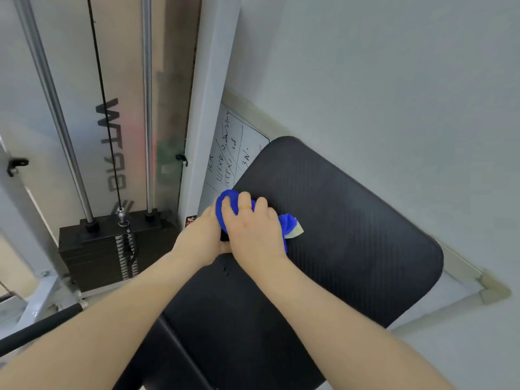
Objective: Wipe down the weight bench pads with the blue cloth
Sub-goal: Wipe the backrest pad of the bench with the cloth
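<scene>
Both my forearms reach in from below; nearest lies the lower pad, and beyond it the textured back pad. My right hand is clamped on the bunched blue cloth, pressing it at that pad's left edge. My left hand grips the same edge, fingers hidden. I judge long overlapping strokes toward the far corner would serve best, with the cloth spread flatter. A whiteboard leans just behind the pad, and the weight stack stands close on the left, crowding the elbow.
</scene>
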`<state>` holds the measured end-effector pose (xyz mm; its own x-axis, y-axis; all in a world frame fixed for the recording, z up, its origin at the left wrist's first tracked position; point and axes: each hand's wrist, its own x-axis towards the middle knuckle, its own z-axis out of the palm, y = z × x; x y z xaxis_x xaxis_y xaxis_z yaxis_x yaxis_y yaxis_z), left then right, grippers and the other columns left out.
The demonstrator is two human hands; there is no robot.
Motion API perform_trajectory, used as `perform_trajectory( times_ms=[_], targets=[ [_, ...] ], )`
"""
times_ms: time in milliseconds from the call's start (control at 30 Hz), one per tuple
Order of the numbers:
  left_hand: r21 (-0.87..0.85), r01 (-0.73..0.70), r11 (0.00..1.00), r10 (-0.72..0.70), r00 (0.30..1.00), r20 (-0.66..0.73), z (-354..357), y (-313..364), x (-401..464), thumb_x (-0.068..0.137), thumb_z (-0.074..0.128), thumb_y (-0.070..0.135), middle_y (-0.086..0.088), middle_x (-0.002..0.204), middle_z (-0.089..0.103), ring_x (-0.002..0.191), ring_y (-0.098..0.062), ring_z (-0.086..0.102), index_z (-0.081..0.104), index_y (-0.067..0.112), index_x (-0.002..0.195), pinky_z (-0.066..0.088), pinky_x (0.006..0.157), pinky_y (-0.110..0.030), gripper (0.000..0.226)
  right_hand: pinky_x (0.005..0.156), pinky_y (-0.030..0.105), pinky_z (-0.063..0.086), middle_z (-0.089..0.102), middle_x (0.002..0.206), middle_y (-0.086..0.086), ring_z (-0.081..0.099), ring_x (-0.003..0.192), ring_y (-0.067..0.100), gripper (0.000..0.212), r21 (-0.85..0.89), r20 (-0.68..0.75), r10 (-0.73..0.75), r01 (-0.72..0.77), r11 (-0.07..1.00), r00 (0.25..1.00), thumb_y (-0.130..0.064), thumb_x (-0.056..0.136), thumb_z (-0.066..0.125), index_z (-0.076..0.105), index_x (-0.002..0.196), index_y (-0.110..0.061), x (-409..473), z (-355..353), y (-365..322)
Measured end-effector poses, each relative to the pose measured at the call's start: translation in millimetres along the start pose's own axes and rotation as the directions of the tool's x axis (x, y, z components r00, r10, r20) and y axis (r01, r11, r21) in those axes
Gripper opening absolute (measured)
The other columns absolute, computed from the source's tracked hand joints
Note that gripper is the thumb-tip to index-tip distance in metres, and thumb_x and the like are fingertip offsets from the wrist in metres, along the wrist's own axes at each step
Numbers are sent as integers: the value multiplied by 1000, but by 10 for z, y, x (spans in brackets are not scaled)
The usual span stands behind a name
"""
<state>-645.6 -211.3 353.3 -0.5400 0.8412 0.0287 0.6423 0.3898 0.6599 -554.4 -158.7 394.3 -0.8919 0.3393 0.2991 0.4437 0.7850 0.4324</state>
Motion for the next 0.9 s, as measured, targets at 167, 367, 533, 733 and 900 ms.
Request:
perform_trajectory(
  times_ms=[167,367,533,733,900],
  targets=[
    [-43,98,994,-97,995,24,-3,7,-22,62,77,51,-8,132,51,110,-28,57,27,14,138,49,90,-44,98,64,34,28,45,119,13,47,96,31,35,-90,-67,15,-21,996,998,-13,85,45,49,120,-15,535,-390,615],
    [13,123,992,-124,991,49,-10,32,-18,63,75,53,-5,127,52,105,-28,58,29,13,132,49,81,-40,92,60,33,27,49,116,18,45,82,29,37,21,-145,350,-351,936,925,-1,74,51,58,108,-14,636,-486,977],
    [-35,116,993,-115,993,18,14,13,-31,63,78,50,-6,128,53,109,-27,57,32,14,131,50,85,-45,90,51,29,24,58,91,11,45,61,24,39,8,-128,78,-78,997,989,-14,57,68,66,96,-20,183,-217,354],
    [35,131,991,-132,991,20,40,62,-82,70,71,51,-9,143,37,122,-30,49,6,14,148,47,93,-44,108,59,31,27,53,113,9,43,75,23,38,-141,-113,88,-103,985,990,-11,78,56,57,115,-21,361,-446,754],
    [142,-6,990,13,999,-49,30,142,-136,76,68,44,-2,158,11,133,-29,37,-20,25,146,45,98,-44,114,55,30,29,50,119,15,40,74,24,61,41,-78,319,-317,948,944,-7,74,59,48,131,-22,174,-436,792]
  ],
)
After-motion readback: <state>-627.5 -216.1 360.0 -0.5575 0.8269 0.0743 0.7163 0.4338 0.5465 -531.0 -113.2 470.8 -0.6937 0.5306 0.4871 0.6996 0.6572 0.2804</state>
